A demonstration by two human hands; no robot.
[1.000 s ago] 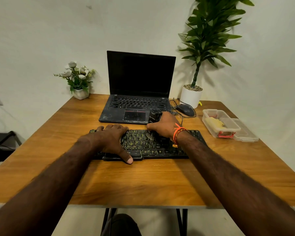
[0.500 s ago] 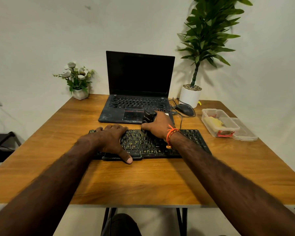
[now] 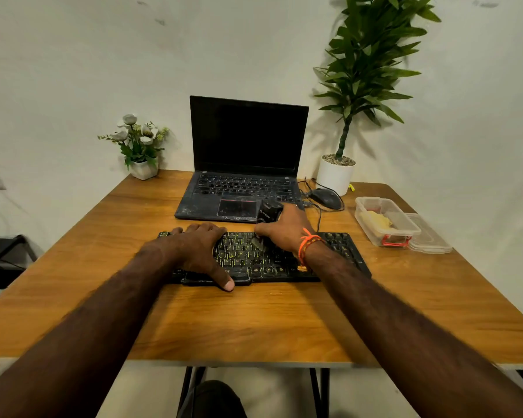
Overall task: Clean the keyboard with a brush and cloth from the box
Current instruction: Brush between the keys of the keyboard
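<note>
Both hands sit on the black keyboard (image 3: pixel 287 260), a flat slab with yellow-lettered keys lying on the warm wood-grain worktop (image 3: pixel 254 321). Flattened and relaxed, the left hand (image 3: pixel 198 248) presses down the keyboard's left part, thumb reaching the near edge. Curled tightly, the right hand (image 3: pixel 287 233), with an orange thread band at its wrist, grips a black brush (image 3: pixel 269 212); the glossy handle sticks up beyond the knuckles and pale bristles touch the upper key rows just left of that hand. Compared with half a second ago, the brush has slid slightly rightward along the keys, while the left hand has not shifted. Well right of the right hand stands a clear plastic box (image 3: pixel 387 221), rectangular with rounded corners, holding a yellowish cloth (image 3: pixel 376 220); its lid (image 3: pixel 429 236) lies just beside it.
</note>
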